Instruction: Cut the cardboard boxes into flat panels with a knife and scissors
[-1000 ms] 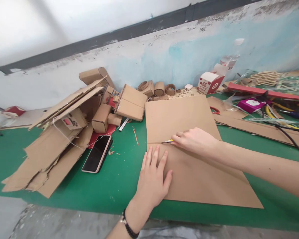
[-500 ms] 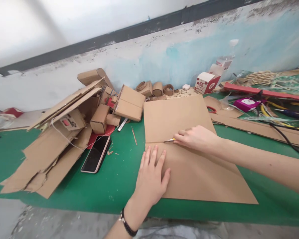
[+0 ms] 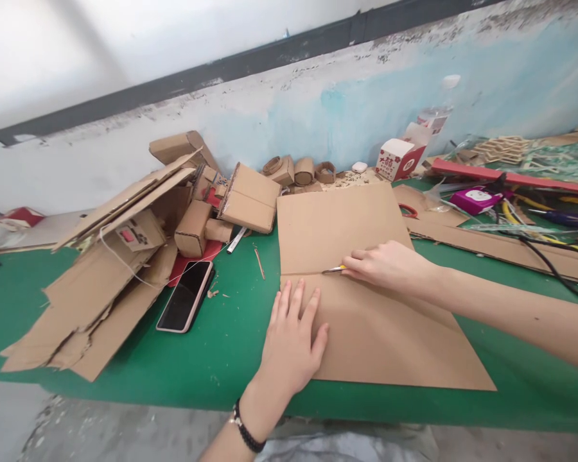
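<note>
A large sheet of brown cardboard point(image 3: 390, 346) lies on the green table point(image 3: 231, 359), with a crease or scored line across its middle. My left hand point(image 3: 291, 343) rests flat on its left edge just below that line, fingers spread. In my right hand point(image 3: 380, 264) is a utility knife point(image 3: 336, 269) with a yellow body and metal blade, held in a pinch. Its tip touches the cardboard at the line, right of my left fingertips. The rest of the knife is hidden by my fingers.
Cardboard scraps point(image 3: 91, 301) are piled at left beside a phone point(image 3: 187, 298). Cardboard box shapes point(image 3: 250, 197) stand toward the wall. Behind the sheet are red-handled scissors point(image 3: 408, 210), a red-and-white box point(image 3: 399, 159) and a bottle point(image 3: 438, 115). Cables and a purple item point(image 3: 476, 200) lie at right.
My right hand has drawn the knife a little to the right along the line. My left hand stays in place on the cardboard.
</note>
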The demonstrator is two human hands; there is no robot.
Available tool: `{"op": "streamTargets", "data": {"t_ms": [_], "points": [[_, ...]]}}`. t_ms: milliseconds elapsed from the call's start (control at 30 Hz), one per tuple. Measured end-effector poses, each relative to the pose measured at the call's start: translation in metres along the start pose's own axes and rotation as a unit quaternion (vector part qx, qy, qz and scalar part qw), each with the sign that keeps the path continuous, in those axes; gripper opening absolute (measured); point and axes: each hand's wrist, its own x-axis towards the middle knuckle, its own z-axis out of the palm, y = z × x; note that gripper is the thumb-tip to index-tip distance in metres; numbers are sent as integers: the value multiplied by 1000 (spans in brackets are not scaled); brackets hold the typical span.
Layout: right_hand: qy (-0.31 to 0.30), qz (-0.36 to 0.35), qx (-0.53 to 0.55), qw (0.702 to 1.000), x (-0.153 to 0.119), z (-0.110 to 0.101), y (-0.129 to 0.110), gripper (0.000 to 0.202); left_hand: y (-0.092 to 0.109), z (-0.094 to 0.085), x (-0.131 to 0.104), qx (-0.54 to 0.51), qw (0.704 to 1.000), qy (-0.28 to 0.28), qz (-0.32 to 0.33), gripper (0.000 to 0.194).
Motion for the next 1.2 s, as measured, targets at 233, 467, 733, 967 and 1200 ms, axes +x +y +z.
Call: {"op": "streamTargets", "data": {"t_ms": [233,467,733,967,1200], "points": [[-21,12,-14,1000,-8,0,3,33,0,0,0,-3,1000,1,1,59],[-6,8,-13,1000,-13,0,5,33,0,1,0,1,1000,1,2,60],[-8,11,-18,1000,-22,-1,9,36,-2,3,0,2,1000,14,4,59],[-3,5,-25,1000,-29,0,14,32,-1,1,1,8,1000,2,5,60],[7,0,-36,999,-36,1,20,34,-1,1,1,8,1000,0,4,59]]}}
